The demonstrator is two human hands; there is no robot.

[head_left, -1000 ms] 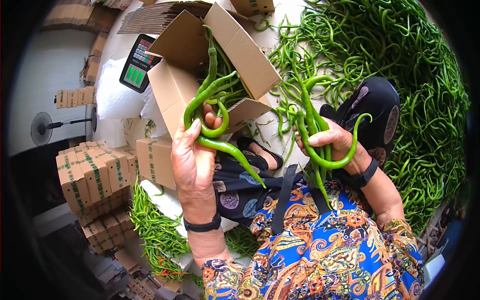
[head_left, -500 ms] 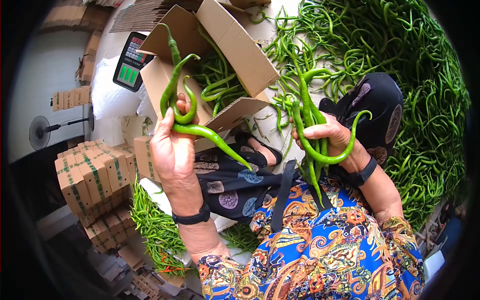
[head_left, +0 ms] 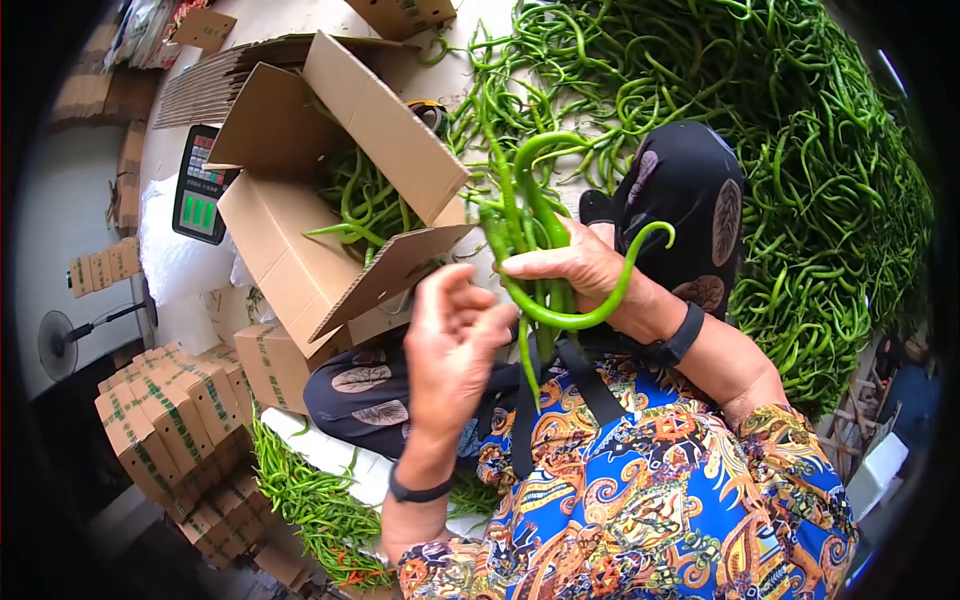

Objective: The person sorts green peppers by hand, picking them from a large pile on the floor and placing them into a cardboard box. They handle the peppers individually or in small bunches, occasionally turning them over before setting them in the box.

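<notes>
My right hand (head_left: 590, 265) is wrapped round a bunch of long green chili peppers (head_left: 545, 205). One curls out past the wrist and others hang below the fingers. My left hand (head_left: 455, 350), slightly blurred, is just left of that bunch with its fingers loosely bent and apart; I see nothing in it. Beyond the hands, an open cardboard box (head_left: 290, 235) with raised flaps holds more green chili peppers (head_left: 365, 200); its near flap hides part of the inside.
A large heap of green chili peppers (head_left: 800, 200) covers the floor at right. Left are a scale display (head_left: 203, 190), a white plastic bag (head_left: 175, 255), a fan (head_left: 58, 340) and stacked taped cartons (head_left: 175, 400). More peppers (head_left: 310, 500) lie at lower left.
My left hand has let go of its peppers and moved right and down, towards the right hand. My right hand keeps its bunch. The view has shifted, with the box now lower and further left.
</notes>
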